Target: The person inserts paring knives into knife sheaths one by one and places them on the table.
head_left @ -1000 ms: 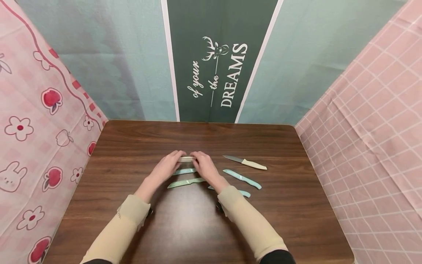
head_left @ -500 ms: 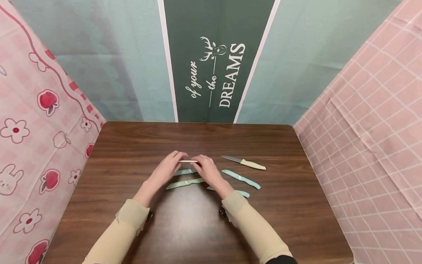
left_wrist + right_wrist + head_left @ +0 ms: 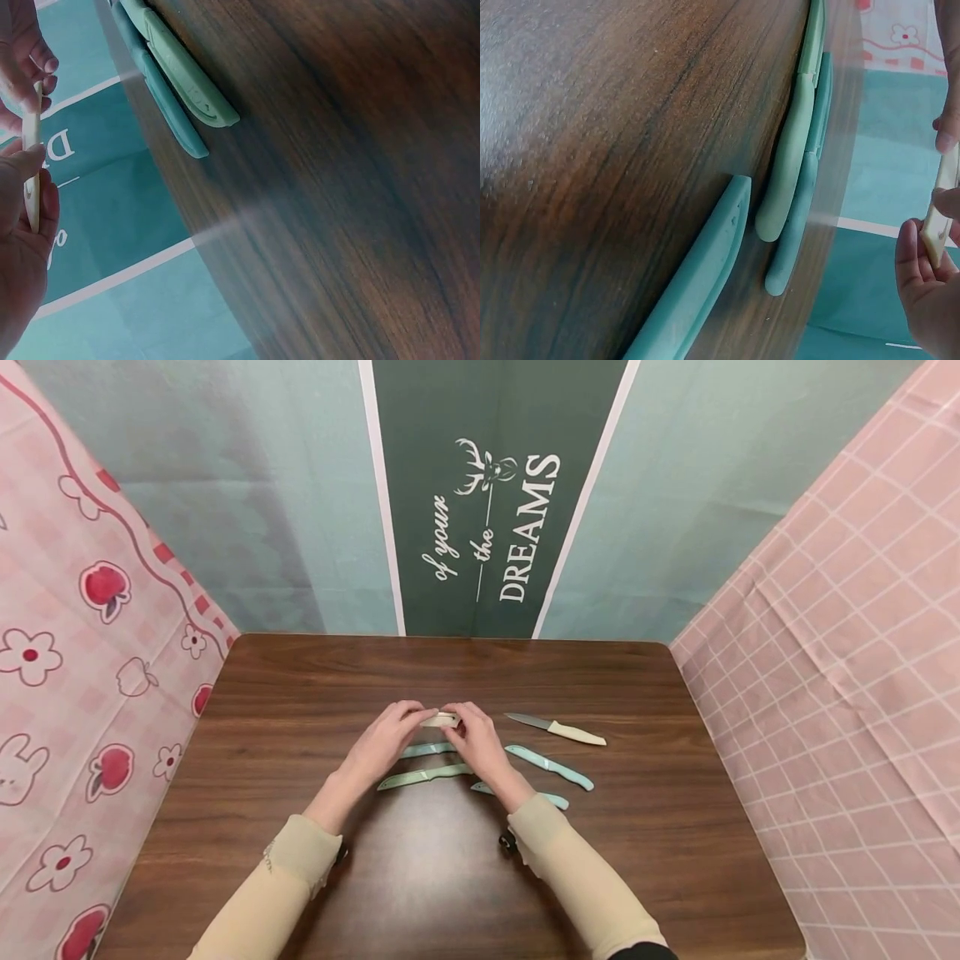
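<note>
A cream knife sheath (image 3: 440,721) is held off the table between both hands. My left hand (image 3: 382,739) pinches one end with thumb and fingers, as the left wrist view shows. The right hand (image 3: 480,743) grips the other end, its thumb lying on the sheath in the right wrist view. Below the hands lie a blue sheathed knife (image 3: 427,749) and a green sheathed knife (image 3: 423,776). To the right is a bare-bladed knife with a cream handle (image 3: 577,733). Fingers hide part of the sheath.
Two light-blue sheathed knives lie right of the hands, one upper knife (image 3: 551,766) and one lower knife (image 3: 557,800) partly behind the right forearm. The brown wooden table (image 3: 315,668) meets hanging cloths at its back and sides.
The cream sheath has been turned in the hands: seen edge-on half a second ago, it now shows a broader face and a dark hole near its right end. Both hands shifted slightly right.
</note>
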`<state>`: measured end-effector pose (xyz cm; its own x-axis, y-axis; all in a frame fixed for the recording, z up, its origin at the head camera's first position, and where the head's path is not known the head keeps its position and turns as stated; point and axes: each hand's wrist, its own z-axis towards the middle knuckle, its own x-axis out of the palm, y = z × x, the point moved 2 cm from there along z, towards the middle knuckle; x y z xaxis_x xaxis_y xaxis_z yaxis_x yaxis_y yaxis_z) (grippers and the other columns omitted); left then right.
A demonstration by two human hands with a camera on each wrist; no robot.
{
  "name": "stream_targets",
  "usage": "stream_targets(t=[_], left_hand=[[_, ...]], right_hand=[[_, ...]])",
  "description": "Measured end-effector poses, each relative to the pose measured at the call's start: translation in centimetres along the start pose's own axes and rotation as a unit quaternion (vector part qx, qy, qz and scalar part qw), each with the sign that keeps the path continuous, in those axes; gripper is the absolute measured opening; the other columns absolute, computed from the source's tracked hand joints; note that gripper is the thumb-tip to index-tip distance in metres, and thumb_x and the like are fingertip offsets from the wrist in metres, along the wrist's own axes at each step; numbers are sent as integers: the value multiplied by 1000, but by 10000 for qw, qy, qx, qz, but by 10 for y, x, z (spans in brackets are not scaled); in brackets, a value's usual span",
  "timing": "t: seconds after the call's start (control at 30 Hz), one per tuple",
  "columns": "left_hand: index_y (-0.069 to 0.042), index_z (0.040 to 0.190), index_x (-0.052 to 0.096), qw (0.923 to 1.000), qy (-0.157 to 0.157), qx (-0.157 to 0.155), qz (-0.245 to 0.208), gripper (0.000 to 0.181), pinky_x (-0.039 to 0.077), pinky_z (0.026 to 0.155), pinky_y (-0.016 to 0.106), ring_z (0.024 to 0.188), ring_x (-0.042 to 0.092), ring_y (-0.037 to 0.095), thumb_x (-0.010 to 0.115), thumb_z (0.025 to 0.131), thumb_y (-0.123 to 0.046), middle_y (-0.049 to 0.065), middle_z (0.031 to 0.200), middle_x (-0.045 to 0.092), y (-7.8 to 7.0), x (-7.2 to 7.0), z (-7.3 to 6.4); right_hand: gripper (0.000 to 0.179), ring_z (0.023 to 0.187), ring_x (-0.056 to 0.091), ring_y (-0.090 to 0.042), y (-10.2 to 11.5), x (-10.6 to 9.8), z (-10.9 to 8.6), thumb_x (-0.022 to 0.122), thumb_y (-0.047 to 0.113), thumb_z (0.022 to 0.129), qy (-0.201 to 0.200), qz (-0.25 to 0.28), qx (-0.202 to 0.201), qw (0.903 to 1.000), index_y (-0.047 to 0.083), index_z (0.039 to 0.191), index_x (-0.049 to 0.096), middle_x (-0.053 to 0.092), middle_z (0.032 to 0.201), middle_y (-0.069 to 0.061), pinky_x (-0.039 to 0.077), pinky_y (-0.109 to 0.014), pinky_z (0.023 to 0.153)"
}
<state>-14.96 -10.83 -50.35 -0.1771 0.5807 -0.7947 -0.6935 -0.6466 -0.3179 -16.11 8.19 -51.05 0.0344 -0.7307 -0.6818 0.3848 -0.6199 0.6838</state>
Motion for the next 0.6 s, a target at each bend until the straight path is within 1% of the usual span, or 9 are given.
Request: stream_targets(t=[0.07,0.13,0.23,0.3,0.4,0.47,0.5,0.6], left_hand=[[-11,128,66,9999,53,40,85,38,56,86,35,104,62,24,68,92,0,10,117,63,-1,0,1],[-10,126,68,9997,126,60,203,37,56,86,36,103,62,24,68,91,3,10,117,64,-2,0,0],[-8,122,69,9990,359,4,272,35,56,88,37,106,63,26,67,90,5,12,121,64,-4,4,-1],[-5,120,70,9982,551,-132,210,29,55,91,39,110,63,28,66,92,2,14,124,64,-5,8,-3],[-2,118,70,9958,798,-432,127,27,56,92,41,110,66,30,70,92,-10,16,121,67,-6,14,-7],[-2,118,68,9944,822,-670,22,31,56,91,42,107,67,30,74,90,-14,15,116,70,-7,14,-9],[-3,119,67,9938,819,-752,-5,34,57,88,42,103,68,28,76,89,-15,14,113,70,-7,13,-9],[-7,119,62,9933,759,-868,-57,38,58,78,40,93,68,24,79,86,-13,10,106,69,-10,11,-6]], right_hand=[[27,82,65,-18,0,-1,0,71,9,92,-27,34,-66,10000,7,119,69,67,108,-9,58,-27,72],[26,85,67,-18,2,-1,-1,70,9,93,5,-32,-103,9999,6,119,71,68,113,-9,59,-30,75],[21,88,69,-19,3,0,-3,67,11,95,67,-224,-95,9997,7,114,74,69,110,-7,59,-29,77],[17,90,70,-18,3,1,-4,66,10,96,5,-389,-113,9992,7,109,76,70,107,-6,58,-28,78],[15,93,70,-19,2,3,-5,66,8,96,-111,-382,-96,9992,5,104,78,71,103,-6,58,-27,81],[14,92,70,-19,2,2,-5,66,8,95,-261,-302,-26,9992,4,102,78,71,102,-6,58,-26,80],[14,91,70,-19,2,2,-5,67,8,95,-324,-233,17,9992,4,102,78,71,101,-6,58,-27,79],[13,88,70,-19,5,-1,-6,68,9,94,-520,17,146,9985,4,101,78,70,100,-7,59,-28,76]])
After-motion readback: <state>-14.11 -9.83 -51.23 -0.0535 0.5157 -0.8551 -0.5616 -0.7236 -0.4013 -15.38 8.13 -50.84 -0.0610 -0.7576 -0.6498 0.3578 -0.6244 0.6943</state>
